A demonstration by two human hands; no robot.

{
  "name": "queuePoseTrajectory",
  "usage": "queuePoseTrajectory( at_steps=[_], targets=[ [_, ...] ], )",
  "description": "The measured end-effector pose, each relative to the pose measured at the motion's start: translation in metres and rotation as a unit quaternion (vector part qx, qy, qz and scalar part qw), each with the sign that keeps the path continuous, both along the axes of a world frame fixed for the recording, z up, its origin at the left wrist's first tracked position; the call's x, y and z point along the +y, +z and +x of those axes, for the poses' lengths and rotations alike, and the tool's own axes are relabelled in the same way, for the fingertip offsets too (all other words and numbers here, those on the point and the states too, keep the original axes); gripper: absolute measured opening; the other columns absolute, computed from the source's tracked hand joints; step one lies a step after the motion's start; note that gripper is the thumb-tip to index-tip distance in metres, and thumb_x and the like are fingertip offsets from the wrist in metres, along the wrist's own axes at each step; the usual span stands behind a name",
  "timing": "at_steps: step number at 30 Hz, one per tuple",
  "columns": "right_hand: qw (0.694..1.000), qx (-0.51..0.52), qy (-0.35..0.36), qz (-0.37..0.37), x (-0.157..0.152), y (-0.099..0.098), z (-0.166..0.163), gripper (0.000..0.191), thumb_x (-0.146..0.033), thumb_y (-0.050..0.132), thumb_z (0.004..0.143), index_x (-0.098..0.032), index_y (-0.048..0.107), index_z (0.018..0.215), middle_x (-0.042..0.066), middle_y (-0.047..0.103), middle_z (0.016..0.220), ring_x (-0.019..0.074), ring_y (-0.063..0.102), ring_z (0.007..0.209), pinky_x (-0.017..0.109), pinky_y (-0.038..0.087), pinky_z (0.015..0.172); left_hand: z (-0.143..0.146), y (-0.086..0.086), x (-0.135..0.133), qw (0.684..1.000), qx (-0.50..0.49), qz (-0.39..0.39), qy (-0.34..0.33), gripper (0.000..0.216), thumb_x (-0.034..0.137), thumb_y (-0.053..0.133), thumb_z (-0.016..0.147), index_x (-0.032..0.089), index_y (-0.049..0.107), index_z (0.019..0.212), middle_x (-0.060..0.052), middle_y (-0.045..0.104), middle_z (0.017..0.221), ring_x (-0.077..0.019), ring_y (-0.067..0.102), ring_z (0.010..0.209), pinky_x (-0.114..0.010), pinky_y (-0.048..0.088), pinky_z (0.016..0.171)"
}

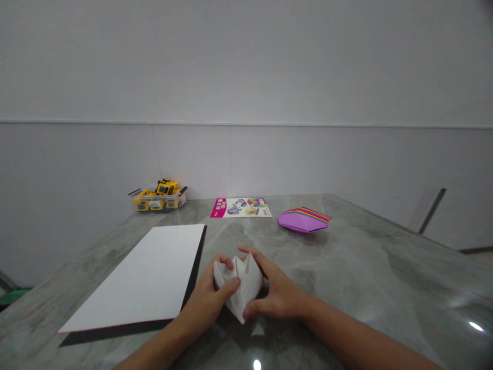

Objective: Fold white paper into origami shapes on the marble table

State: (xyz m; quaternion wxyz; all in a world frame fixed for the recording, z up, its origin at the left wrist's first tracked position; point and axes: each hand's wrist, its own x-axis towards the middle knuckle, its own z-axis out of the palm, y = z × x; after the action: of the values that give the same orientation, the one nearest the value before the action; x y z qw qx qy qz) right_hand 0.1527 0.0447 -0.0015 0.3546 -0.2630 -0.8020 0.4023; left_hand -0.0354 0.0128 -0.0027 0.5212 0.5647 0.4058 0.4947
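A folded white paper shape (239,288) with upright points sits between both hands, just above the grey marble table (365,277). My left hand (206,303) grips its left side, thumb lying across the front and fingertips curled over the top edge. My right hand (275,290) wraps round its right side, fingers along the upper edge and thumb under the lower tip. Both hands are closed on the paper.
A white board (146,277) with a black underside lies to the left. At the back stand a clear tray of yellow toy vehicles (159,198), a printed instruction sheet (241,207) and a stack of coloured paper (303,219), purple on top. A white wall runs behind.
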Motion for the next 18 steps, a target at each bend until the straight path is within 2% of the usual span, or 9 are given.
queuePoseTrajectory(
  at_steps=[5,12,18],
  targets=[
    [0.999,-0.013,-0.022,0.04,-0.001,-0.004,-0.002,0.109,-0.037,0.086,0.047,-0.021,0.03,0.139,0.014,0.042,0.137,0.0305,0.042,0.125,0.046,0.031,0.105,0.002,-0.004,0.004,0.999,-0.024,-0.029,0.037,0.025,0.041,0.057,0.084,0.021,0.041,0.086,0.006,0.051,0.069,-0.0122,0.05,0.062,-0.023,0.039,0.058],
    [0.996,-0.034,-0.061,0.061,-0.005,-0.006,-0.005,0.112,-0.044,0.085,0.046,-0.019,0.028,0.139,0.014,0.044,0.134,0.0296,0.044,0.122,0.045,0.033,0.104,0.002,-0.011,0.006,0.996,-0.048,-0.046,0.054,0.029,0.04,0.06,0.081,0.022,0.042,0.094,0.005,0.055,0.072,-0.0144,0.055,0.065,-0.024,0.039,0.059],
    [0.995,0.018,-0.088,0.044,-0.008,-0.001,-0.01,0.089,-0.037,0.083,0.051,-0.02,0.038,0.125,0.009,0.055,0.117,0.0244,0.056,0.103,0.036,0.045,0.089,0.006,-0.005,0.005,0.984,-0.145,-0.084,0.058,0.026,0.028,0.063,0.077,0.023,0.042,0.092,0.005,0.06,0.077,-0.0151,0.059,0.071,-0.024,0.043,0.064]
  ],
)
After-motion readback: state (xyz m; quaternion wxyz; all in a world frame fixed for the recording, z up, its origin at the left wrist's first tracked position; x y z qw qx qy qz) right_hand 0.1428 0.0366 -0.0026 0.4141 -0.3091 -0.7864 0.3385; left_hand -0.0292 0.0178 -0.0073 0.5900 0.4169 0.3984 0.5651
